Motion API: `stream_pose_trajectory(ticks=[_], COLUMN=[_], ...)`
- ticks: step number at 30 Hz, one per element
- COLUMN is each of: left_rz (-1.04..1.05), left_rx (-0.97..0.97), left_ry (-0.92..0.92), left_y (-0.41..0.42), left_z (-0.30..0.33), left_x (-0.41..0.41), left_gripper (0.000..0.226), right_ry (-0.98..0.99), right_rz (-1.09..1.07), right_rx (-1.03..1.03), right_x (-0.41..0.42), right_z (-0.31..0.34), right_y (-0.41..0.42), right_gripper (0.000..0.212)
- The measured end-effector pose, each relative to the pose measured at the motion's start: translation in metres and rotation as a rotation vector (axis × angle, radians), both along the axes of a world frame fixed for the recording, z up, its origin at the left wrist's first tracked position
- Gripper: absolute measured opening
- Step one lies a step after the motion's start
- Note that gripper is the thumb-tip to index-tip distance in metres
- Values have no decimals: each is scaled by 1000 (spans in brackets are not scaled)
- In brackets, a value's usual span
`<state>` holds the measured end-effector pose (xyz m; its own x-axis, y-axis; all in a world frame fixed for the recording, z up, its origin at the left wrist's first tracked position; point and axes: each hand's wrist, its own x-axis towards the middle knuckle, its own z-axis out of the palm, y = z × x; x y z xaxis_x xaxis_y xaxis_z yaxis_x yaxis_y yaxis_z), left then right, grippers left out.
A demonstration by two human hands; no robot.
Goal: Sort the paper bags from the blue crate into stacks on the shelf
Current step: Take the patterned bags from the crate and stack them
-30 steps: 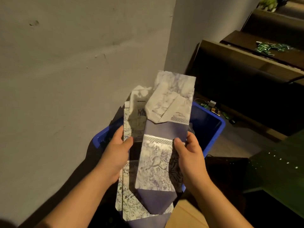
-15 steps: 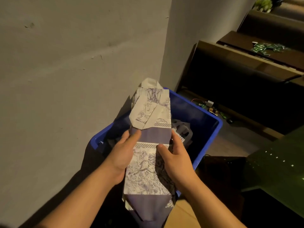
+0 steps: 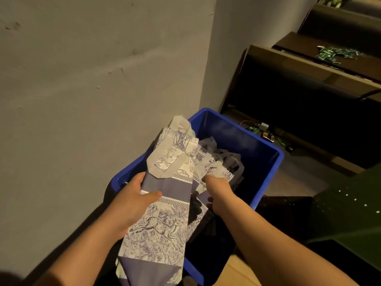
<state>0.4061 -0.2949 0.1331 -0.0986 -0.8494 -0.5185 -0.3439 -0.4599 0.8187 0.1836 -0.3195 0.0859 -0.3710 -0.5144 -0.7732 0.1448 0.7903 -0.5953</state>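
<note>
Grey plaster wall (image 3: 92,89) stood close on my left, just beside blue plastic crate (image 3: 266,182); little room on that side. Flat folded blue-and-white printed paper bag (image 3: 165,213) in my left hand (image 3: 132,203) covered crate's left half. Right half open from above, crumpled bags (image 3: 222,162) low inside. Dark wooden shelf (image 3: 309,96) blocked far right.

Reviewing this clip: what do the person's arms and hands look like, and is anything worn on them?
Both arms are bare as far up as the head view shows: no sleeves in sight. The left hand and right hand carry no gloves, and no watch, bracelet or ring shows. The dim light hides finer detail such as nails or marks.
</note>
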Motion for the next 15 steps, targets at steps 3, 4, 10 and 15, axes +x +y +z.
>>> stream_pose_trajectory(ticks=[3, 4, 10, 15], left_rz=[-25, -34, -54, -42], left_rx=[-4, -12, 0, 30], left_ry=[-43, -58, -66, -37], left_y=[-2, -4, -6, -7], left_z=[0, -1, -4, -9], left_x=[4, 7, 17, 21], left_gripper=[37, 36, 34, 36], right_ry=[112, 145, 97, -217], right_rz=[52, 85, -28, -82], right_rx=[116, 153, 174, 30], right_x=[0, -1, 0, 14], right_z=[-31, -49, -78, -90], right_y=[-16, -21, -19, -32], right_gripper=[26, 31, 44, 39])
